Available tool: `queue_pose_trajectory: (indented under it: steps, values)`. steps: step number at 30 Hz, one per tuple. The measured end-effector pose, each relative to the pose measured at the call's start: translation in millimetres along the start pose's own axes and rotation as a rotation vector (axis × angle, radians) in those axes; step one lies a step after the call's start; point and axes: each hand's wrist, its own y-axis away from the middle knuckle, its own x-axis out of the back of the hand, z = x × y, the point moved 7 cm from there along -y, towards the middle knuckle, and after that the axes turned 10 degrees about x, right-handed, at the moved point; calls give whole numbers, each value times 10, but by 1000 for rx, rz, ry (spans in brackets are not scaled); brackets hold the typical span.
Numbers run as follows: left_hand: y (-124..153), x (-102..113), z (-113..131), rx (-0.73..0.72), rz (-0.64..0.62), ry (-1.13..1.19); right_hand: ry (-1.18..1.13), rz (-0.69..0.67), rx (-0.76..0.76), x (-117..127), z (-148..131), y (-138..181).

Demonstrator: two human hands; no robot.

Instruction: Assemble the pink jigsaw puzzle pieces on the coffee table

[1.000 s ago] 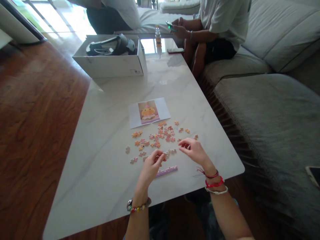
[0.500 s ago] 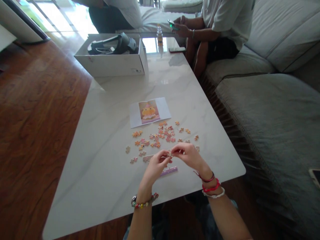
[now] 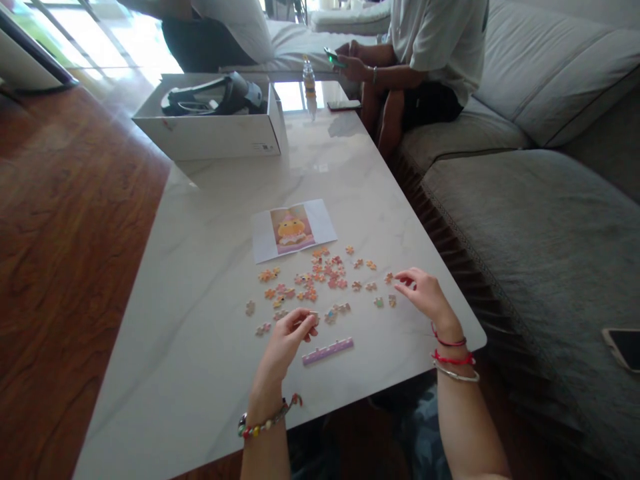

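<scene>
Several small orange and pink puzzle pieces lie scattered on the white marble table. My left hand is closed in a pinch on a puzzle piece just above the table, near a joined lilac strip of pieces. My right hand reaches out to the right side of the scatter, its fingertips touching a loose piece on the table. A printed reference picture of an orange figure lies beyond the pieces.
An open white box with a dark headset stands at the far left of the table. A bottle and a phone are at the far end. A person sits on the grey sofa holding a phone. Another phone lies on the sofa.
My hands were together over the pieces half a second ago. Now my right hand has moved out to the right, and my left hand has stayed low with its piece.
</scene>
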Motion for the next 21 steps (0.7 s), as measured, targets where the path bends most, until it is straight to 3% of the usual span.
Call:
queue_pose_trajectory:
  steps: [5,11,15,18,21]
  values:
    - [-55,83,-57,-6,71,22,42,-226,14,-77,147,108]
    - [-75,103,-82,-17,100,23,76,-299,155,-414,-149,13]
    - [-89,58,-97,-6,75,9,136,-332,169,-559,-198,-10]
    - [-99,68,-125,5,73,-5,131,-348,157,-538,-150,3]
    - [-106,140,-160,7,107,-4,84,-274,143,-334,-77,17]
